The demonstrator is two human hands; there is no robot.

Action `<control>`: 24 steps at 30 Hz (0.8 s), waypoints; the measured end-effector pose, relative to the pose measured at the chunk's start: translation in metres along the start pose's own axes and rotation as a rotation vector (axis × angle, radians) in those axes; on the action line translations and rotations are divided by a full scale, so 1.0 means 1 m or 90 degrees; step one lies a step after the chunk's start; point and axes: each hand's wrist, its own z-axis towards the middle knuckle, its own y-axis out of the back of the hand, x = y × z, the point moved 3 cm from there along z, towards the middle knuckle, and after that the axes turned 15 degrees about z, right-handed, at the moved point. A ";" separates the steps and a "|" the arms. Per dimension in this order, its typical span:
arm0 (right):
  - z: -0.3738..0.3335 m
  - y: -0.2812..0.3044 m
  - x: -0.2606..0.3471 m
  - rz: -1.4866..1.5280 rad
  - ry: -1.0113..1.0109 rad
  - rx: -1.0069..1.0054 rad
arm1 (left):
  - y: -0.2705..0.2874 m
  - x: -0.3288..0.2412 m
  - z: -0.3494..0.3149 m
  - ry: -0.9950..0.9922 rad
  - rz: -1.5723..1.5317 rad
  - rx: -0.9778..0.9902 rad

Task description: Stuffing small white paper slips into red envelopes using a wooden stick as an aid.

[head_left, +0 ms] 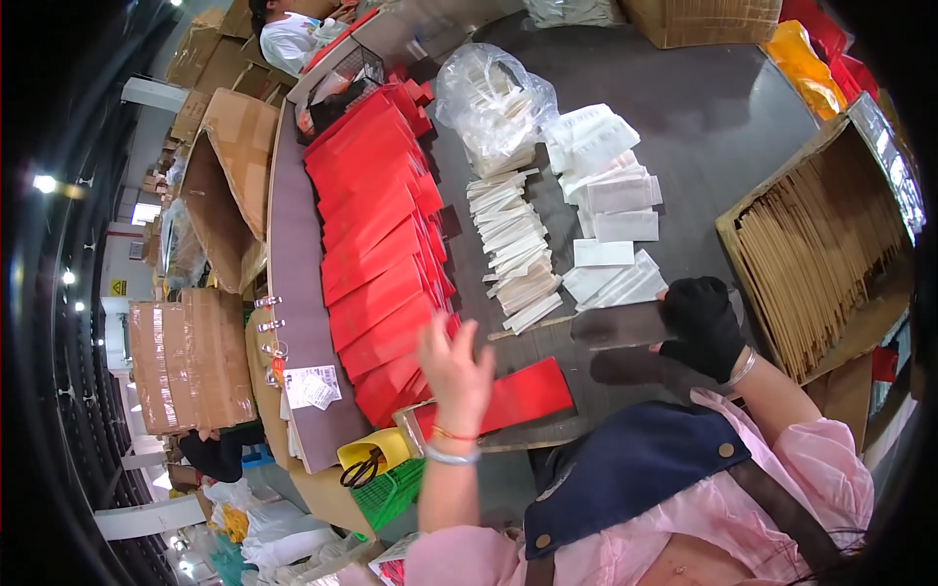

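Note:
My left hand (456, 376), bare and slightly blurred, has its fingers apart and nothing in it. It is over the near end of a long overlapping row of red flat packets (376, 244). Beside it, a single red packet (528, 396) lies at the table's near edge. My right hand (702, 327) wears a black glove with bare fingertips. Its thumb and fingers grip the end of a clear plastic sleeve (616, 327) over the dark table. Just beyond the sleeve lie white slips (620, 283), and a row of thin, whitish folded pieces (513, 249) runs alongside them.
A carton (728, 230) packed with brown cardboard pieces stands at the right. A clear bag of whitish pieces (493, 93) sits far on the table (723, 127). Scissors in a yellow holder (376, 454) hang at the near left edge. Another person (293, 39) is at the far left.

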 end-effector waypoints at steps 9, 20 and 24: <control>0.001 -0.019 0.011 0.007 0.055 0.073 | -0.066 -0.049 -0.082 0.190 -0.183 0.161; 0.019 -0.094 0.034 0.146 0.108 0.172 | -0.067 -0.043 -0.058 0.140 -0.239 0.193; 0.004 -0.040 -0.016 0.139 0.105 -0.106 | -0.086 -0.030 -0.010 0.051 -0.161 0.074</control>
